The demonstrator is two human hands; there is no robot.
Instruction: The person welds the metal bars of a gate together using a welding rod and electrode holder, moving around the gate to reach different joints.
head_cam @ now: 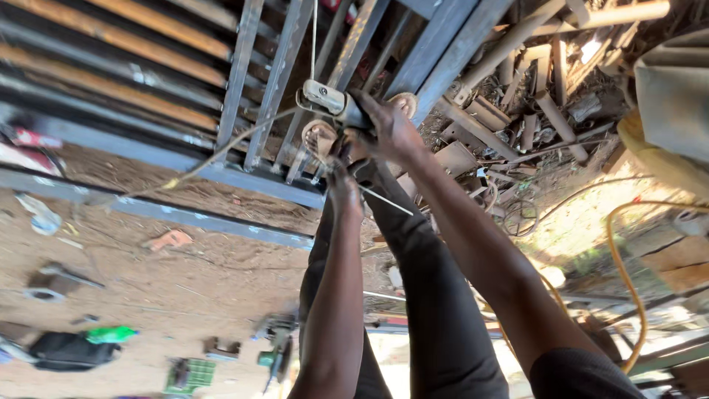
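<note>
Angle grinder (329,100): pale grey metal head, dark cylindrical body, cord trailing left. It sits over the dark steel bar frame (266,89), above the frame's lower rail. Right hand (388,129) fingers curl tight round the body from behind. Left hand (343,174) reaches just beneath; its finger state cannot be told. Sandy ground (162,288), scrap metal pile (532,111).
</note>
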